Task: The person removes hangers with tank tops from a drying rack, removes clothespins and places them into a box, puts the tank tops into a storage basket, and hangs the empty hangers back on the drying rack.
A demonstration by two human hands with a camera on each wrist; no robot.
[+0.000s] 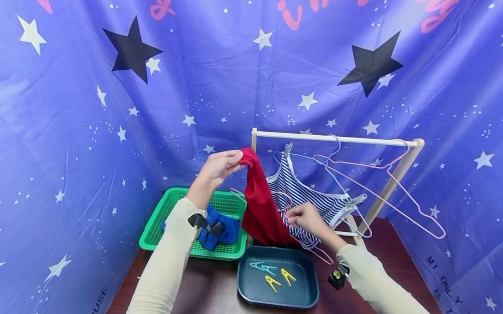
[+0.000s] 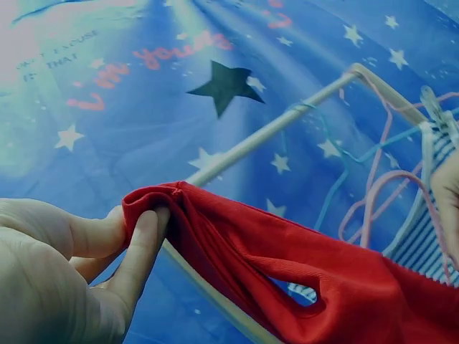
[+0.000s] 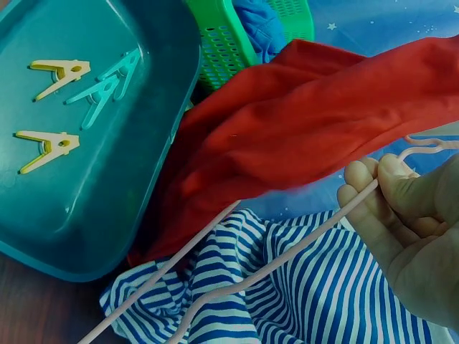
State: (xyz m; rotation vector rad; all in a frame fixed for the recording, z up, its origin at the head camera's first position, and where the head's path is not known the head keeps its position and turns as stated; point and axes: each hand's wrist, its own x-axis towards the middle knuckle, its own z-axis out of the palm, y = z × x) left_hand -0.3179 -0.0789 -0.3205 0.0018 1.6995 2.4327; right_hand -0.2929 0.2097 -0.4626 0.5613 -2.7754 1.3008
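a red garment (image 1: 260, 199) hangs at the middle of the frame between a person's two hands, its long axis sloping from the left hand (image 1: 219, 166), at upper left, down toward the lower right, where its folds end just above a dark tray (image 1: 253, 286) on the tabletop (image 1: 205, 291). the left fingers (image 2: 145, 236) pinch a folded corner of the cloth with no gap to spare, so that most of the garment falls away below them and to their right. at right of center, the right hand (image 1: 307, 217) pinches a pink hanger (image 3: 287, 253) between thumb and fingertips, leaving the red cloth free on that side. of the two hands, the left alone has hold of the garment; the right sits nearer its lower folds, just beside the right-hand edge. in the right wrist view, one length of the hanger runs diagonally from the hand to the lower left, near the cloth's edge, while another meets that edge and drops out of sight; whether it goes inside the garment or merely behind it cannot be told. a striped garment (image 1: 308, 189) hangs behind the right hand, below the rack's white bar (image 1: 294, 136). a green basket (image 1: 227, 255) holding blue cloth (image 1: 228, 228) stands left of the red folds, and yellow clips (image 1: 288, 276) and teal clips lie in the tray.
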